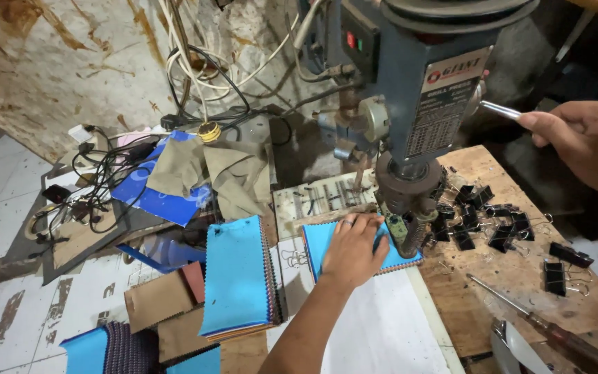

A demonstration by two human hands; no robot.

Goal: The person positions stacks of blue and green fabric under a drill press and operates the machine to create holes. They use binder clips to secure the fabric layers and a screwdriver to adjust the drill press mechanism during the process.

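Head view: left hand (351, 251) flat on blue booklet (327, 239); right hand (586, 142) gripping lever (500, 109).

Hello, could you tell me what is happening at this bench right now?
A person stands at a blue drill press. The left hand lies flat on a blue-covered booklet under the spindle, pressing it to the white table. The right hand grips the metal feed handle at the side. A similar stack of blue booklets lies to the left, and black binder clips are scattered on the wooden board to the right.
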